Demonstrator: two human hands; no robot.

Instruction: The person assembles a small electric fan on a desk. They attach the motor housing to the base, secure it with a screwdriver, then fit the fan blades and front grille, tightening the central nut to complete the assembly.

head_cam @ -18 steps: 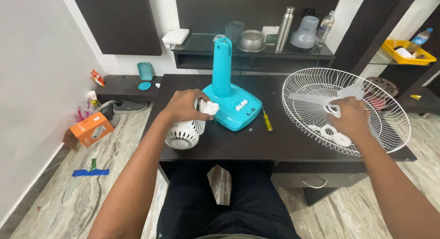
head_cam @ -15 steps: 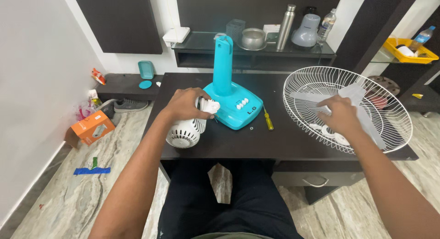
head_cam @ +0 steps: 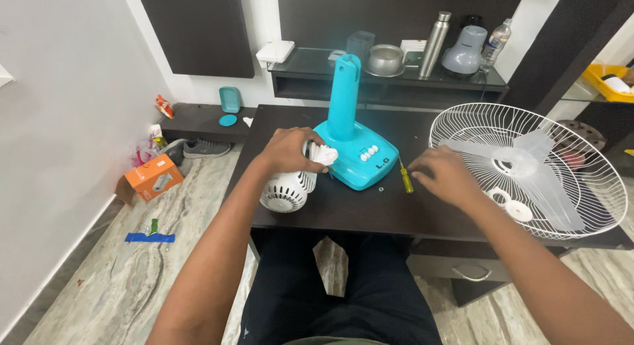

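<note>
My left hand [head_cam: 289, 151] grips the white fan motor housing [head_cam: 289, 188], which lies on its side on the dark table [head_cam: 356, 209] beside the turquoise fan base [head_cam: 356, 150] with its upright column. My right hand [head_cam: 444, 175] hovers with fingers spread just right of a yellow-handled screwdriver [head_cam: 405, 178] and holds nothing. To the right lies the white wire fan guard [head_cam: 581, 209] with a translucent fan blade [head_cam: 528, 165] and white ring-shaped parts [head_cam: 512, 205] inside it.
A small washer or screw [head_cam: 381, 189] lies by the fan base. The shelf behind carries a steel bottle [head_cam: 434, 36], a metal bowl [head_cam: 386, 59] and a grey jug [head_cam: 465, 51]. An orange box [head_cam: 153, 178] and shoes [head_cam: 201, 149] are on the floor at left.
My right hand has left the fan guard and moved left to just beside the screwdriver. The view has shifted a little left. My left hand stays on the motor housing.
</note>
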